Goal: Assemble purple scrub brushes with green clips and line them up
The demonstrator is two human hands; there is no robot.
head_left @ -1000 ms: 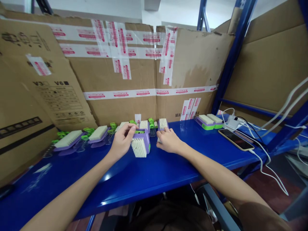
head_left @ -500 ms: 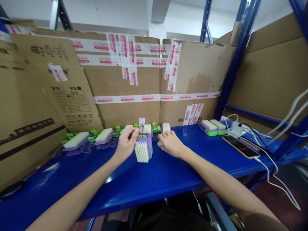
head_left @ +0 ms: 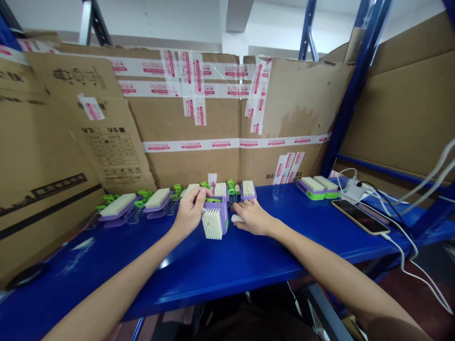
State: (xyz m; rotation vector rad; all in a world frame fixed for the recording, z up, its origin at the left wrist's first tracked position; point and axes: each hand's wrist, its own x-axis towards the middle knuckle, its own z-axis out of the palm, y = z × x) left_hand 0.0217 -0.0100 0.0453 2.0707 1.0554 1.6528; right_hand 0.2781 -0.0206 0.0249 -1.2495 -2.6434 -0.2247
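My left hand (head_left: 189,210) is closed on a purple and green scrubbing brush (head_left: 224,218). Its block of cream bristles faces me, and a green part shows in the opening on its top. Just right of the brush, my right hand (head_left: 255,218) has its fingers bent around a small white rounded piece (head_left: 236,218), mostly hidden under them. Behind this hand stand another purple brush (head_left: 248,190) with cream bristles and a clear bottle with a green top (head_left: 232,191).
Several brushes (head_left: 121,205) and clear bottles with green tops line the back left. Two joined brushes (head_left: 315,187) lie at the right, near a phone (head_left: 359,217), a white charger (head_left: 353,192) and cables. Taped cardboard (head_left: 192,166) walls the back of the blue table (head_left: 199,274).
The view has shifted slightly, moving the scene to the right. More of the white piece shows under my right fingers. My left hand keeps its hold on the brush.
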